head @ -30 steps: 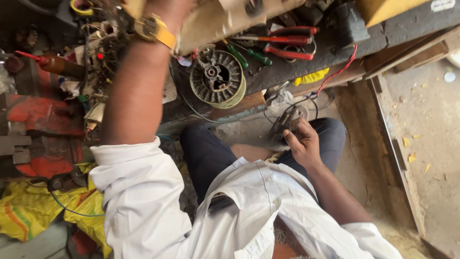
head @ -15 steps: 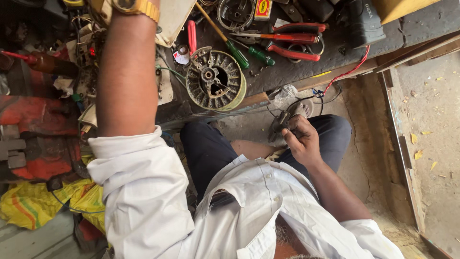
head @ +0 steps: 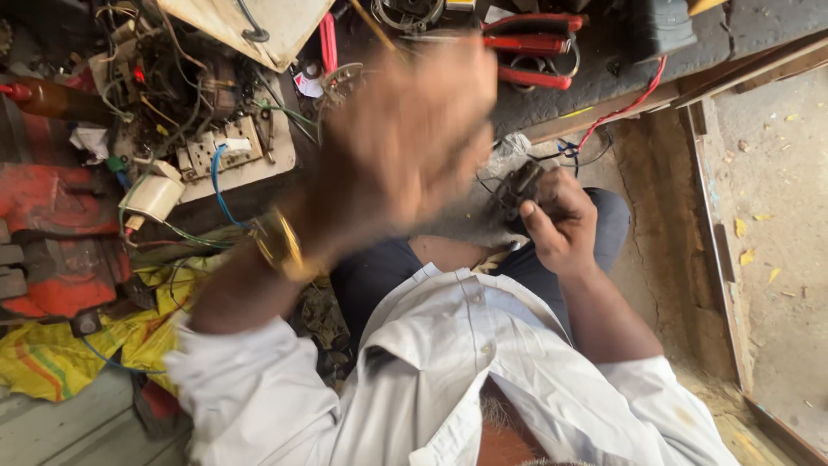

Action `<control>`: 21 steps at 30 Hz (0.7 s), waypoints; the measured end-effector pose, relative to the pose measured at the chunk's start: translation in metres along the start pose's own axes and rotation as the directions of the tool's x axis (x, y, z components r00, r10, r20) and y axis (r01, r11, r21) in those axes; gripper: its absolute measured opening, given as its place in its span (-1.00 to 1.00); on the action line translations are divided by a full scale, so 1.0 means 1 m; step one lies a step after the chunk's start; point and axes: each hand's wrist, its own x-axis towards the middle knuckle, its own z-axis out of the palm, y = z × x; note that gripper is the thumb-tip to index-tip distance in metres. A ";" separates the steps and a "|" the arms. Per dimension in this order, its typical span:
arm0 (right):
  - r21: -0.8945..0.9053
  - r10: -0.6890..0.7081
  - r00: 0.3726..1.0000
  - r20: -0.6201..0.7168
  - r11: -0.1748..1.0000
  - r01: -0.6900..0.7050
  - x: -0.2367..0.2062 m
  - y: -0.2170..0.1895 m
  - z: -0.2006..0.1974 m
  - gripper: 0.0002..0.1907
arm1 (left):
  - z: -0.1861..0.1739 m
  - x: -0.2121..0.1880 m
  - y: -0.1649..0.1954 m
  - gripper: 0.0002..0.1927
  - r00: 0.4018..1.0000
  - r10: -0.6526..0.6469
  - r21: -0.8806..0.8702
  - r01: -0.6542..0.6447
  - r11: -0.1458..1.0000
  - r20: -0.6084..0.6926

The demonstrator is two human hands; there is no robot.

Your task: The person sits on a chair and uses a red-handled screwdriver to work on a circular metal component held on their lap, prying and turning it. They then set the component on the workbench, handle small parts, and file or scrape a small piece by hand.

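Far left: red machine body [head: 52,216] over crumpled yellow cloth [head: 60,354], then a white board of tangled wires [head: 216,147] with a cream cylinder [head: 155,197] at its near-left corner. Centre: left hand [head: 414,138], blurred, gold watch [head: 280,246] at the wrist, fingers spread loosely, nothing seen in them. Right: right hand [head: 561,226] closed round a small dark wired part [head: 516,188] above the lap, near the bench edge; red-handled pliers [head: 535,47] farther off.

One head camera looks steeply down, close over the person's lap and cluttered workbench [head: 604,82].
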 end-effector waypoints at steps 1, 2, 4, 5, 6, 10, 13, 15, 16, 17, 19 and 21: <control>0.008 -0.037 0.999 0.014 0.999 0.037 0.006 -0.005 0.000 -0.76 | 0.004 -0.021 0.015 -0.48 1.000 -0.017 -0.066 0.017 0.998 0.010; 0.018 -0.067 0.997 0.028 0.998 0.067 0.010 -0.011 0.001 -0.79 | 0.016 -0.046 0.024 -0.48 0.998 -0.060 -0.134 0.062 0.989 0.021; 0.014 -0.089 0.994 0.057 0.996 0.088 0.014 -0.023 0.004 -0.84 | 0.045 -0.092 0.035 -0.46 0.986 -0.161 -0.242 0.164 0.956 0.032; 0.002 -0.095 0.993 0.073 0.995 0.095 0.015 -0.027 0.006 -0.86 | 0.054 -0.103 0.040 -0.45 0.980 -0.199 -0.283 0.194 0.939 0.011; -0.011 -0.102 0.990 0.093 0.995 0.104 0.017 -0.031 0.009 -0.87 | 0.065 -0.115 0.043 -0.43 0.971 -0.239 -0.324 0.223 0.919 -0.012; -0.046 -0.090 0.986 0.142 0.994 0.097 0.011 -0.038 0.021 -0.89 | 0.083 -0.138 0.046 -0.36 0.930 -0.368 -0.361 0.337 0.870 -0.019; -0.098 -0.088 0.984 0.153 0.990 0.104 0.005 -0.034 0.028 -0.89 | 0.084 -0.138 0.048 -0.32 0.922 -0.387 -0.416 0.352 0.839 -0.001; -0.094 -0.022 0.989 0.145 0.995 0.036 0.000 -0.031 0.030 -0.87 | 0.087 -0.141 0.048 -0.32 0.921 -0.389 -0.437 0.352 0.828 0.006; -0.121 -0.044 0.985 0.169 0.991 0.065 -0.002 -0.030 0.029 -0.87 | 0.090 -0.144 0.047 -0.32 0.921 -0.390 -0.450 0.355 0.820 0.015; -0.146 -0.068 0.979 0.195 0.984 0.097 -0.003 -0.029 0.030 -0.87 | 0.093 -0.148 0.045 -0.31 0.923 -0.386 -0.470 0.342 0.814 0.003; -0.177 -0.069 0.968 0.240 0.978 0.114 -0.004 -0.030 0.029 -0.87 | 0.101 -0.158 0.041 -0.30 0.923 -0.383 -0.506 0.321 0.800 -0.020; -0.193 -0.033 0.959 0.280 0.977 0.090 0.003 -0.034 0.029 -0.85 | 0.108 -0.169 0.038 -0.32 0.910 -0.414 -0.580 0.340 0.740 0.006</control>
